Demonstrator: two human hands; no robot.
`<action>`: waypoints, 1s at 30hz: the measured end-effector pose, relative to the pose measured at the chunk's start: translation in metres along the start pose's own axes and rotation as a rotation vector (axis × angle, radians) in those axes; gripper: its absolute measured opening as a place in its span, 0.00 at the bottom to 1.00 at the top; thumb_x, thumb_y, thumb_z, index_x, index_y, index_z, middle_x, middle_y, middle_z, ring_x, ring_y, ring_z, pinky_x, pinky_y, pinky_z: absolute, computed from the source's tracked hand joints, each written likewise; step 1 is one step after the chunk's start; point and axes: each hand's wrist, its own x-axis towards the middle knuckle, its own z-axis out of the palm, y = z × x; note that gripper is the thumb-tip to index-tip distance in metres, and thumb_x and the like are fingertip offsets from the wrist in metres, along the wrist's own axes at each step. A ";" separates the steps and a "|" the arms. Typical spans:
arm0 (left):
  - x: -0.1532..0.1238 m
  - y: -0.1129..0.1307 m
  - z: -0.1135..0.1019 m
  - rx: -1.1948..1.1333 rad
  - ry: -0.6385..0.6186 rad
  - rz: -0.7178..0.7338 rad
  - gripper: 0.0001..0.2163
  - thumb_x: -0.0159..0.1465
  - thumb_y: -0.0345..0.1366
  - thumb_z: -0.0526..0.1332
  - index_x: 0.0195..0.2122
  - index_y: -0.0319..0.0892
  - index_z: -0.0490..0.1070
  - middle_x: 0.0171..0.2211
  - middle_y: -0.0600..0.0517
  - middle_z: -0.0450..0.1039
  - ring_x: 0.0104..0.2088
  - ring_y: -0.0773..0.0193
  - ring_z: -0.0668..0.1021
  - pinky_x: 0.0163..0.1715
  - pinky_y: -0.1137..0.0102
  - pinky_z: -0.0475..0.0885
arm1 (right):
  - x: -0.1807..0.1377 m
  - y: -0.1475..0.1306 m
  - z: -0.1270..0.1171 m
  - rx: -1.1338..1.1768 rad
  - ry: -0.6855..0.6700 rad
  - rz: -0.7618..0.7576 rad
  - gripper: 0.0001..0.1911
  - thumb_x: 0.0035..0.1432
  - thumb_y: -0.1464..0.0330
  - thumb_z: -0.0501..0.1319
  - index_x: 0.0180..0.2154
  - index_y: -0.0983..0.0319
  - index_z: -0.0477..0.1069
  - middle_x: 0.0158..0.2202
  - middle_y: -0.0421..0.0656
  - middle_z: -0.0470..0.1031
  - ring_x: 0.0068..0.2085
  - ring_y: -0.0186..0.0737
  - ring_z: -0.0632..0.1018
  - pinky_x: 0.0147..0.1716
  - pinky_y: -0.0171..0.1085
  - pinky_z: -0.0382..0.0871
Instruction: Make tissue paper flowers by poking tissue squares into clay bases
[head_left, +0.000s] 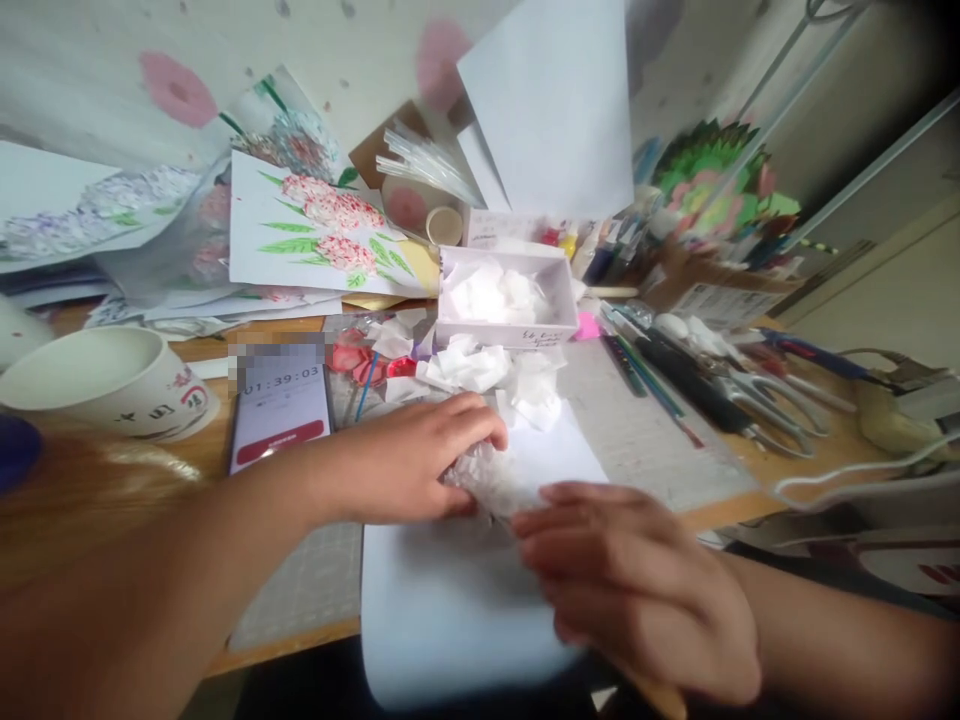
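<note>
My left hand is closed over a whitish, crumpled, textured clump, which I take to be bunched paper. Its thumb and fingers press on the clump's left side. The clump rests on a white paper sheet that hangs over the table's front edge. At the clump's right, my right hand is blurred, with its fingers curled inward. A tan, wood-coloured handle end shows below the right palm; the rest of that tool is hidden by the hand. White paper scraps lie just behind the clump.
Behind the scraps stands a small white box holding crumpled white paper. A phone and a paper cup are at left. Scissors and brushes lie at right. A flower picture leans at the back.
</note>
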 end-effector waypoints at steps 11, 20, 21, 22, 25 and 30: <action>-0.001 0.001 -0.001 -0.027 -0.001 -0.025 0.18 0.52 0.34 0.61 0.45 0.51 0.62 0.46 0.58 0.63 0.42 0.63 0.69 0.40 0.72 0.62 | -0.016 0.080 -0.005 -0.219 0.133 0.314 0.06 0.56 0.76 0.59 0.37 0.62 0.71 0.48 0.52 0.71 0.48 0.42 0.74 0.44 0.42 0.72; 0.001 -0.001 0.000 -0.032 -0.003 -0.021 0.17 0.53 0.34 0.61 0.44 0.51 0.62 0.45 0.57 0.63 0.43 0.62 0.69 0.40 0.71 0.62 | 0.008 0.053 -0.024 -0.088 0.443 0.408 0.07 0.55 0.77 0.61 0.35 0.61 0.72 0.40 0.46 0.76 0.44 0.42 0.76 0.45 0.45 0.71; 0.001 -0.002 0.000 -0.028 0.000 -0.014 0.17 0.53 0.35 0.61 0.45 0.50 0.62 0.45 0.57 0.63 0.43 0.62 0.69 0.41 0.70 0.62 | 0.010 0.044 -0.026 0.011 0.495 0.440 0.06 0.55 0.77 0.60 0.33 0.61 0.72 0.37 0.44 0.76 0.44 0.42 0.76 0.45 0.45 0.70; 0.002 -0.002 0.000 -0.024 0.005 -0.007 0.18 0.53 0.35 0.62 0.45 0.50 0.62 0.45 0.57 0.63 0.44 0.61 0.69 0.42 0.70 0.61 | 0.011 0.036 -0.027 0.139 0.517 0.484 0.06 0.56 0.76 0.60 0.32 0.60 0.72 0.35 0.43 0.76 0.43 0.42 0.76 0.45 0.45 0.71; 0.003 -0.001 0.000 -0.024 -0.004 -0.008 0.19 0.52 0.36 0.63 0.44 0.50 0.62 0.46 0.56 0.63 0.42 0.61 0.69 0.39 0.70 0.62 | 0.012 0.014 -0.020 0.563 0.337 0.683 0.06 0.58 0.75 0.59 0.30 0.61 0.71 0.32 0.42 0.76 0.39 0.39 0.77 0.38 0.39 0.73; 0.002 -0.001 0.001 -0.059 -0.021 -0.013 0.18 0.51 0.35 0.64 0.42 0.50 0.62 0.44 0.58 0.62 0.38 0.65 0.69 0.34 0.73 0.62 | 0.011 -0.001 0.006 0.592 0.028 0.640 0.04 0.58 0.76 0.58 0.30 0.65 0.69 0.33 0.46 0.74 0.37 0.38 0.76 0.36 0.36 0.71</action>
